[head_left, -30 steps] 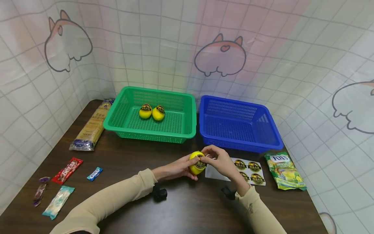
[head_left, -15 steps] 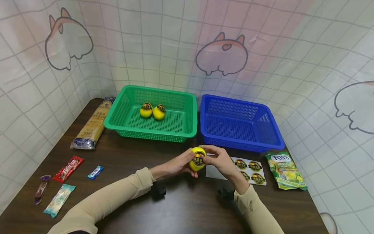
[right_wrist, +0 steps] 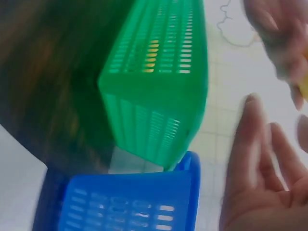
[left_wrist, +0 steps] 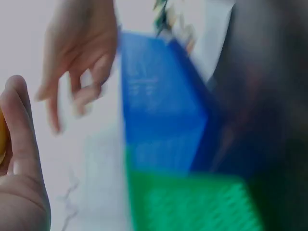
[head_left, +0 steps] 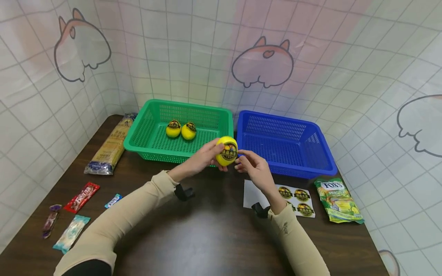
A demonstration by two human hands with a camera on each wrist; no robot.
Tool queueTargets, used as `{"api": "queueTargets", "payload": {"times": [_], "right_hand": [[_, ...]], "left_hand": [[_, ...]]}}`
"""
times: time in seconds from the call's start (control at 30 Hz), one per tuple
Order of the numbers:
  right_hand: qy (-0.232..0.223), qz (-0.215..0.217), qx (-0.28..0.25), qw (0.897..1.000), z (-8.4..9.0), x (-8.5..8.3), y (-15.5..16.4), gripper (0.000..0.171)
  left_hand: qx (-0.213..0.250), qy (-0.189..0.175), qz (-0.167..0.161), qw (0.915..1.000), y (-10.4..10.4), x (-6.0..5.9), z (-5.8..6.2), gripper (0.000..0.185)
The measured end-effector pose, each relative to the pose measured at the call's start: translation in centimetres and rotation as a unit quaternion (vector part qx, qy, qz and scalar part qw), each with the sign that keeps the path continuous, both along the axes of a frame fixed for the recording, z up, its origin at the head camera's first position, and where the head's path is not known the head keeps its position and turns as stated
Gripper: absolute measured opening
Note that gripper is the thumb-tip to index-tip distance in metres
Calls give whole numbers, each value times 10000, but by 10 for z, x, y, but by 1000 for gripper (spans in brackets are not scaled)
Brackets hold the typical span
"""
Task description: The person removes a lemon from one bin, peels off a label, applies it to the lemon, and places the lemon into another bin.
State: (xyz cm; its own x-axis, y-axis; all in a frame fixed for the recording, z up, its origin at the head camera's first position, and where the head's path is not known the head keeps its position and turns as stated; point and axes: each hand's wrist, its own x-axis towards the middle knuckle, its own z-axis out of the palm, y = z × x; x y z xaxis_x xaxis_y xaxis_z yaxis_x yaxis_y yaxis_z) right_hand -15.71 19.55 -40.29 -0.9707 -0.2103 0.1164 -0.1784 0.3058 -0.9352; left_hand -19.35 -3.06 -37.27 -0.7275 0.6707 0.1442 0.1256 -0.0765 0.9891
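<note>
In the head view my left hand (head_left: 200, 160) grips a yellow lemon (head_left: 224, 158) that bears a round black-and-gold sticker (head_left: 229, 151). It is raised before the gap between the two baskets, sticker facing me. My right hand (head_left: 258, 170) is just to its right, apart from it, fingers loosely bent and nothing seen in them. The right wrist view shows the same relaxed right hand (right_wrist: 264, 197), with the lemon (right_wrist: 304, 89) at the edge. Two stickered lemons (head_left: 181, 130) lie side by side in the green basket (head_left: 165, 152).
The blue basket (head_left: 290, 170) stands right of the green one. A partly used sticker sheet (head_left: 253, 193) lies before it, beside a green FOX'S bag (head_left: 338, 201). At left are a noodle pack (head_left: 112, 147), a red Beima wrapper (head_left: 82, 197) and several small wrapped sweets (head_left: 71, 233).
Both hands have risen away from me toward the baskets, the left carrying the lemon. The right hand has come off the lemon, and the sticker now lies flat on it.
</note>
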Motion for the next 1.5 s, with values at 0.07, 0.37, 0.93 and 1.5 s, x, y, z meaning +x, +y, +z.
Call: {"api": "queueTargets", "payload": {"times": [0.07,0.37,0.93,1.5], "right_hand": [[234,-105,620,9977,-1,-3,-7,42],[861,-1138,1892,9715,-7,-16,-35,46],[617,-1125,2975,9461,17,-31,-43,39],[479,-1142,3299,9359,22,-33,-43,52]], "left_hand": [[-18,266,247,9993,-5,-15,12,86],[-1893,847,1186,9710,-24,-87,40,53],[-4779,40,958,8732,-19,-160,-3,58],[-5890,-31,518,8065,-10,-165,-26,59]]}}
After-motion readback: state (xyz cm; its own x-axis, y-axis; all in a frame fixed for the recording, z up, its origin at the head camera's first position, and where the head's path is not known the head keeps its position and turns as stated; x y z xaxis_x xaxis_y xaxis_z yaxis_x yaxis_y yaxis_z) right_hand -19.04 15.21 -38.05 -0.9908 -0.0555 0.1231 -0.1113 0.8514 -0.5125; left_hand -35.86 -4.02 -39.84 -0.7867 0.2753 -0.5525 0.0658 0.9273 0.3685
